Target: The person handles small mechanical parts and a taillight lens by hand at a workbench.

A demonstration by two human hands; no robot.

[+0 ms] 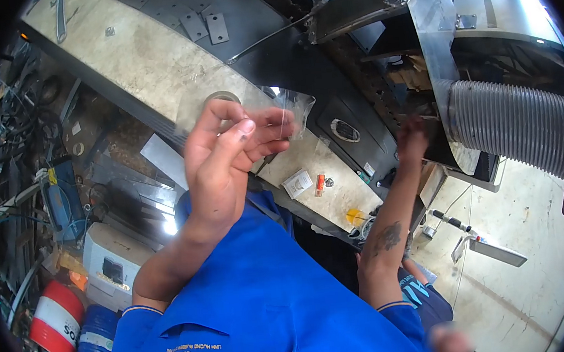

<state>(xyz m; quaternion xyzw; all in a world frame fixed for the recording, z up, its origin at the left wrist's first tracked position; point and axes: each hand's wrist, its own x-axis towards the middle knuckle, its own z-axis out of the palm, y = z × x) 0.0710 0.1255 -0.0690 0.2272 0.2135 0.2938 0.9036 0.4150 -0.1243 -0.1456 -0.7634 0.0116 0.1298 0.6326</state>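
My left hand is raised in front of my blue shirt, thumb and fingers curled together. A thin, clear plastic piece, perhaps a small bag, shows at its fingertips and catches the light. Behind the knuckles, part of a round ring-like thing shows on the pale bench top. My right hand reaches away to the right, into the shadow beside the machine's metal panel. Its fingers are dark and blurred, so what they touch is hidden.
The long pale bench carries a small white box and an orange lighter-like item. Flat metal plates lie beyond. A ribbed hose joins the machine at right. Drums stand lower left; another person is lower right.
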